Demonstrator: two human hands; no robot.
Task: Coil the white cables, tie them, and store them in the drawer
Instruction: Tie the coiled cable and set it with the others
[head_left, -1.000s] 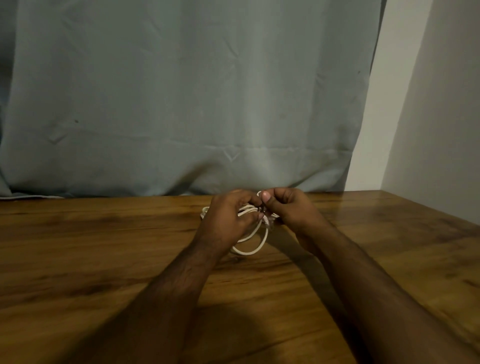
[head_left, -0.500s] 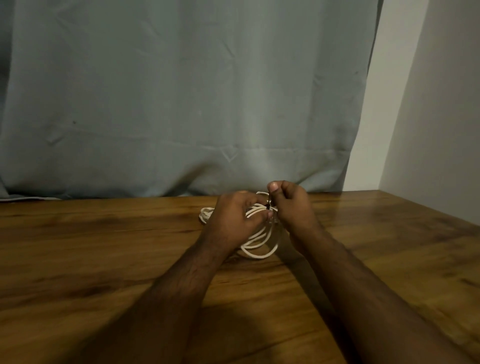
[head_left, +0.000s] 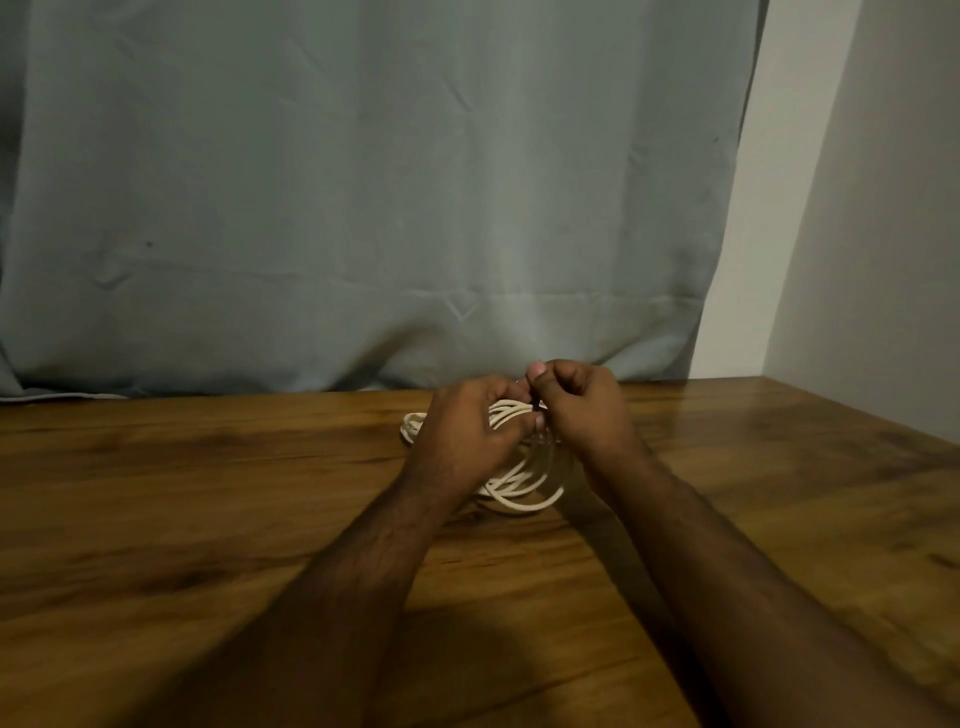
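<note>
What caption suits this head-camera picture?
Left hand and right hand grip a coiled white cable on a wooden table.

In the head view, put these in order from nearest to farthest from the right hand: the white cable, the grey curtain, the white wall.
Measured from the right hand:
1. White cable: coiled on the table, held in both hands, right at the fingers.
2. Grey curtain: hangs behind the table, just past the hand.
3. White wall: off to the right, beyond the table's right edge.
</note>
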